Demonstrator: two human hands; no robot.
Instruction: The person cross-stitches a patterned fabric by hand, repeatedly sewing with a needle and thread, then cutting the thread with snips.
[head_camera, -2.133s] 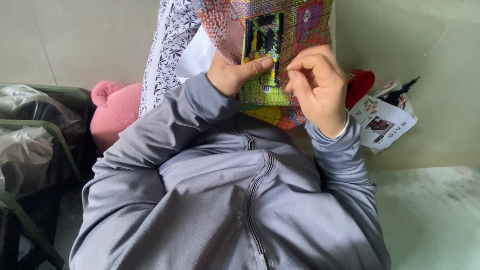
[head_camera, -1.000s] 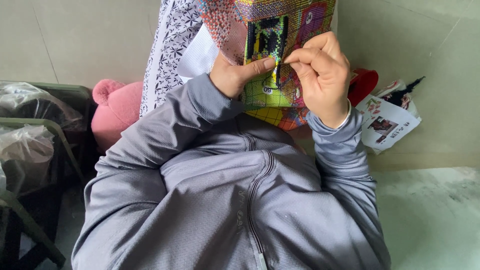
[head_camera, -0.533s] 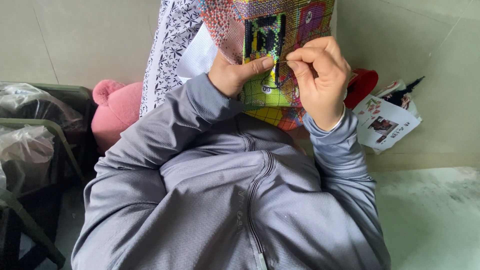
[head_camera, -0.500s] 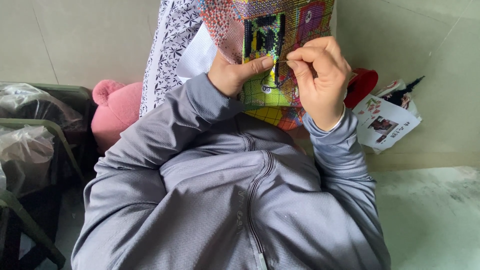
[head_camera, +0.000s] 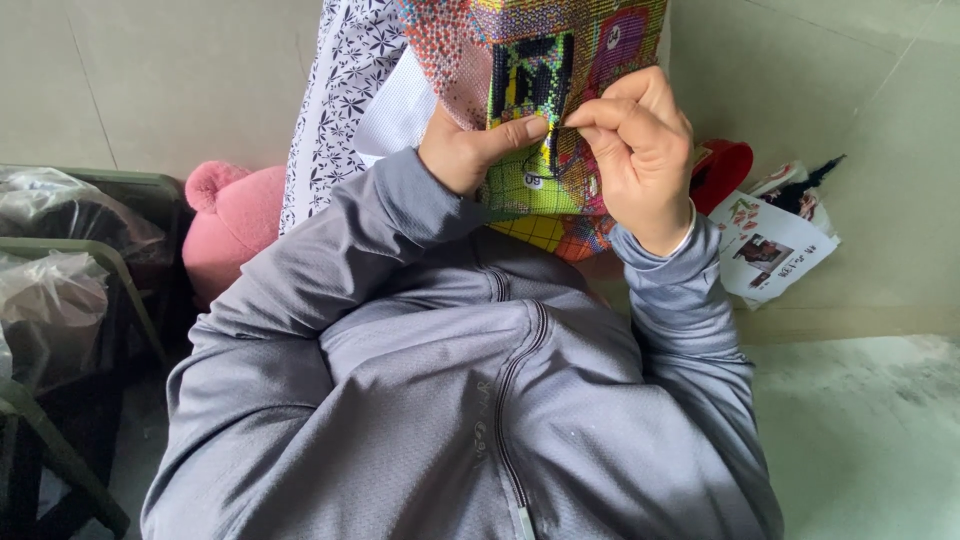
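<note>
Two hands at work on a colourful cross-stitch canvas (head_camera: 545, 95), held up in the upper middle of the frame, above the chest of a grey zip jacket (head_camera: 470, 400).

Left hand (head_camera: 470, 150): gripping the canvas edge from the left, thumb laid flat across the front below a black-and-yellow stitched patch, remaining fingers hidden behind the cloth.

Right hand (head_camera: 640, 150): just right of the left thumb tip, thumb and forefinger pressed together, pinching what looks like a needle with dark thread (head_camera: 550, 160); too thin to see clearly. Other fingers curled loosely into the palm.

Compared with two seconds back: right hand shifted up and left, pinch now almost touching the left thumb instead of apart from it; canvas raised slightly, left grip unchanged.

Around: floral black-and-white fabric (head_camera: 335, 100) upper left of the canvas; pink plush toy (head_camera: 235, 225) at left centre; plastic-wrapped bundles on a dark green rack (head_camera: 60, 260) at far left; red container (head_camera: 722, 170) and printed paper sheet (head_camera: 775, 250) at right, on the pale floor.
</note>
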